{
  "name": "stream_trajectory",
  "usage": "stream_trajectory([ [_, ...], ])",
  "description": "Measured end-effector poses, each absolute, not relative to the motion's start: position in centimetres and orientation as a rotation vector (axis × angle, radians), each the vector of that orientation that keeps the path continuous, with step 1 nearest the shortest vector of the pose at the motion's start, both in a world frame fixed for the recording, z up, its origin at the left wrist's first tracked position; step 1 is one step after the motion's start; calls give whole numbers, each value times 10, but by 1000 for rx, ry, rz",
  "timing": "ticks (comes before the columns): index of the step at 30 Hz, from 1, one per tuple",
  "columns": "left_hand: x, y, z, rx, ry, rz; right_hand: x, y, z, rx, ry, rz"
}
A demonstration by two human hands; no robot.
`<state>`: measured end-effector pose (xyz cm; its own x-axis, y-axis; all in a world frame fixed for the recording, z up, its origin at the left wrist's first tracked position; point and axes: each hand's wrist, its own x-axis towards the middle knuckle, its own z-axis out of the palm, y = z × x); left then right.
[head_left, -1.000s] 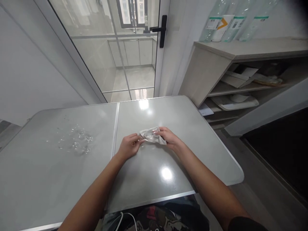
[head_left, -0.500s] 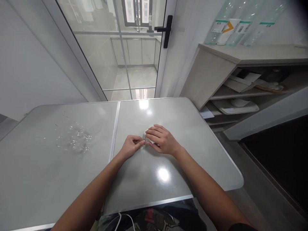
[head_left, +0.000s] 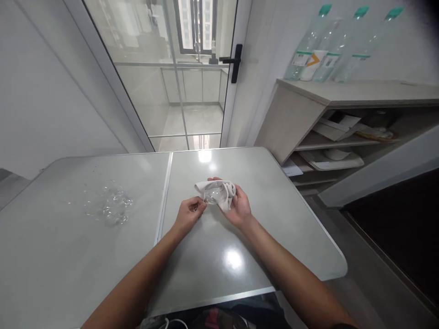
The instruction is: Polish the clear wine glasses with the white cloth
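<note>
My right hand (head_left: 242,206) is turned palm up under a crumpled white cloth (head_left: 226,195), with the fingers curved round its far side. A clear, rounded, glass-like object (head_left: 213,195) lies in the fold of the cloth; its exact kind I cannot make out. At its left end, my left hand (head_left: 188,214) is closed in a pinch on the object's edge, thumb and forefinger together. Both hands are just above the right half of the grey table (head_left: 192,269).
Scattered clear, shiny bits or drops (head_left: 115,206) lie on the table's left half. A metal seam (head_left: 163,196) divides the tabletop. Beyond it stands a glazed door with a black handle (head_left: 235,63). A wooden shelf unit (head_left: 302,103) with clear bottles (head_left: 329,59) stands at the right.
My right hand has turned from palm down over the object to palm up, bringing the cloth and the clear object into sight. My left hand stays pinched at the left end. The view has tilted up slightly.
</note>
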<state>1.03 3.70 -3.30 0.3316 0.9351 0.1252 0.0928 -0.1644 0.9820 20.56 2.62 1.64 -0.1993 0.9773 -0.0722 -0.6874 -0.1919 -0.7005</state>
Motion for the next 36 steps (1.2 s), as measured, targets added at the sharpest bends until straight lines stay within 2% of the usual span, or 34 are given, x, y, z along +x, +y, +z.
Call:
stream_trajectory([
  [8,29,31,-39,973,885,1054,153,6,-17,-724,-979,1484],
  [14,27,31,-45,952,795,985,162,14,-13,-919,-1260,1182],
  [17,18,36,-36,1034,694,1114,169,19,-11,-1020,-1245,1120],
  [19,11,40,-27,1013,597,1197,173,21,-12,-999,-1142,1334],
  [23,4,46,-16,880,544,1169,177,20,-15,-746,-953,2041],
  [25,4,47,-18,861,591,1168,176,17,-16,-714,-985,2124],
  [28,6,49,-25,877,681,1264,172,14,-15,-905,-1316,1824],
  [32,7,51,-30,960,761,1387,170,13,-14,-1250,-1753,1012],
  [34,5,51,-29,943,741,1376,172,13,-12,-1273,-1777,979],
  [36,1,51,-25,904,687,1312,174,14,-10,-1154,-1692,1318],
])
